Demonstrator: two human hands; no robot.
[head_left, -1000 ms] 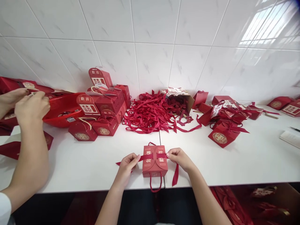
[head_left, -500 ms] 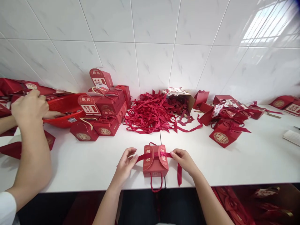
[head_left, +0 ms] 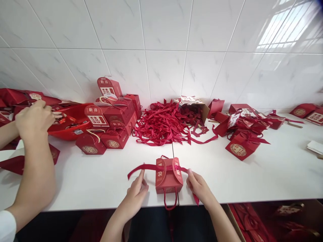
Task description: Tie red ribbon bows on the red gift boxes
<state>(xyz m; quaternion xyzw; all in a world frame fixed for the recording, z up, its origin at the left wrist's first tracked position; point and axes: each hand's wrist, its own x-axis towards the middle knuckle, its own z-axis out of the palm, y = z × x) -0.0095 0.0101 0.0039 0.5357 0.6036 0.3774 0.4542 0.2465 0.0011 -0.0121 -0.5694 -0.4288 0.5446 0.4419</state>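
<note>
Ribbon (head_left: pixel 148 166) runs left-right across box (head_left: pixel 168 185), between hands — right hand (head_left: pixel 199 188) pinching its right stretch, left hand (head_left: pixel 136 195) unpinched, loosely spread at its left.

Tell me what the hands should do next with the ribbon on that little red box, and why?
Probably the left hand should pinch the ribbon near its loose end: that end arcs past the raised index finger without a grip, while the right hand holds the other side. With both sides held, the ribbon across the red box could be drawn evenly.
</note>
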